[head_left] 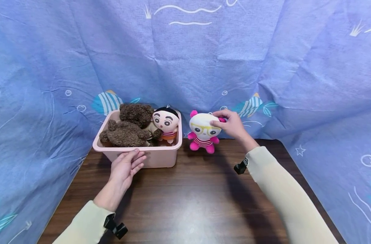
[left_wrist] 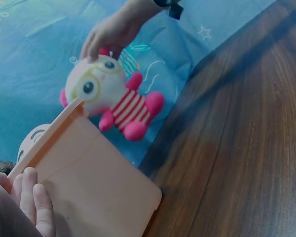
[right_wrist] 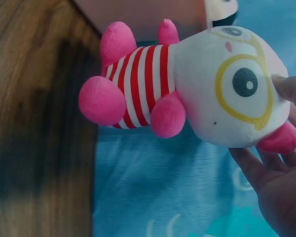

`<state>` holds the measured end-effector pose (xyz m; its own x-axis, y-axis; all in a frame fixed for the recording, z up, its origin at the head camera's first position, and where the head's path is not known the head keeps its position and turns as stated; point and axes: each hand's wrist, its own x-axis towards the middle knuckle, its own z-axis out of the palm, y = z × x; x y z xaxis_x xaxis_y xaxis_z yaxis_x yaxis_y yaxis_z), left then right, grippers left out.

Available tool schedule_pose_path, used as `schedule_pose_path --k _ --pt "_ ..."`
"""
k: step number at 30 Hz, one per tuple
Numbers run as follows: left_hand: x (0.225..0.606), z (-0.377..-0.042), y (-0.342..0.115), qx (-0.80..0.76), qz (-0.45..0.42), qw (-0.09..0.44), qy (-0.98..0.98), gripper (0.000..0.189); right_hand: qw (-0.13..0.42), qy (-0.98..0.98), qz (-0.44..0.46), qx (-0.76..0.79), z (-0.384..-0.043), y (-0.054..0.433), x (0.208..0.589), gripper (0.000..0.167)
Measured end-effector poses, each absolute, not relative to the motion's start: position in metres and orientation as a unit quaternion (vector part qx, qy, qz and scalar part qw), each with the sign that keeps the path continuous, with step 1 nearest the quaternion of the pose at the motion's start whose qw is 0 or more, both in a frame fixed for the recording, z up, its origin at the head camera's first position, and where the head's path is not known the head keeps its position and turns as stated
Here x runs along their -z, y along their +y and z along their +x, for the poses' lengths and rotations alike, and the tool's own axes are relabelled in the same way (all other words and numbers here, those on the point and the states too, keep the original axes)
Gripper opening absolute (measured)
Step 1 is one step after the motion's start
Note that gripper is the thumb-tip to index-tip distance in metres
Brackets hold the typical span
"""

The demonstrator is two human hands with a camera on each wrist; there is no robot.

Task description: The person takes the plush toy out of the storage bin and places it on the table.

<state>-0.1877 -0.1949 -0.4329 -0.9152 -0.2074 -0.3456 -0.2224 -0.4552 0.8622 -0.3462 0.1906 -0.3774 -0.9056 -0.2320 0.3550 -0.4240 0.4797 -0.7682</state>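
My right hand (head_left: 232,125) grips a panda plush toy (head_left: 203,130) by its white head, thumb in front and fingers behind. The toy has yellow glasses, pink ears and limbs, and a red-striped body; it hangs upright above the table, right of a pale pink plastic bin (head_left: 161,157). At the bin's front rim, my left hand (head_left: 124,166) holds the edge, its thumb on top and fingers against the outer wall. Inside the bin lie a brown curly teddy bear (head_left: 127,134) and a black-haired doll (head_left: 166,120), which leans in the right corner.
A dark wood table (head_left: 185,200) carries the bin near its back edge. Blue cloth (head_left: 185,67) printed with fish and waves hangs behind and along both sides. Small black devices are strapped to both wrists.
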Motion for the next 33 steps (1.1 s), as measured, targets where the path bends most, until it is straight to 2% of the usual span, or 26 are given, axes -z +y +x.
schedule_pose_path --k 13,20,33 --pt "0.435 -0.185 -0.19 -0.825 -0.205 -0.003 0.527 0.02 0.068 -0.855 0.158 -0.489 -0.37 0.187 0.428 0.038" --pt "0.434 -0.187 -0.191 -0.824 -0.203 -0.012 0.529 0.02 0.06 -0.847 0.147 -0.508 -0.377 0.188 0.431 0.041" --pt "0.433 -0.188 -0.192 -0.821 -0.208 -0.008 0.531 0.019 0.077 -0.857 0.114 -0.497 -0.386 0.189 0.435 0.044"
